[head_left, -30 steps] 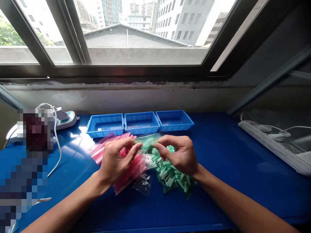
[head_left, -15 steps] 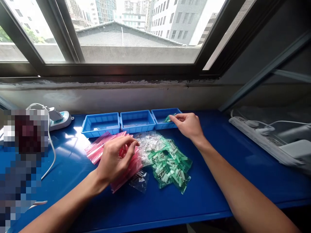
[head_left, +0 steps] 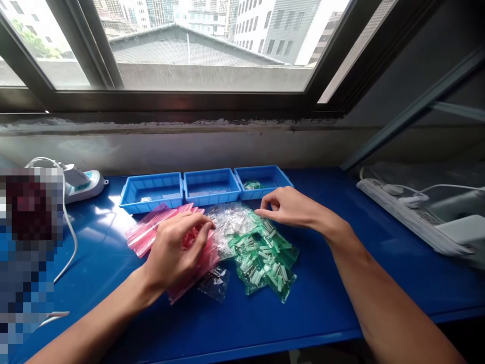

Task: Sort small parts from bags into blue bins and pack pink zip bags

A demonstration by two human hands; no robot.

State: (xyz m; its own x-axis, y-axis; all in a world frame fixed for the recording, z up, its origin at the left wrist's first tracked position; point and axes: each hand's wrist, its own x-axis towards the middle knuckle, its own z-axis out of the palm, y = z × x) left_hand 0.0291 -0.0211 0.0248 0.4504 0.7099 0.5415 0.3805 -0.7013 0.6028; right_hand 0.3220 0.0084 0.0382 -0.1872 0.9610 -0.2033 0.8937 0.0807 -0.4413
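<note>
My left hand hovers over a stack of pink plastic bags, its fingers loosely curled and the thumb a little apart from them. No object shows in that hand. My right hand is at the far edge of a pile of green bags holding small white and metal parts. Its fingers are bent with the tips close together, and nothing visible is held. Between the pink and green piles lie clear bags. One clear bag with metal pieces lies nearer me. A green bag rests in the right blue bin.
The left blue bin and middle blue bin stand in a row with the right one. Power strips lie at the left and right of the blue table. A blurred patch covers the left edge.
My right hand has let go of the green bag, which now lies in the right bin. It has come back toward the green pile. My left hand has hardly moved.
</note>
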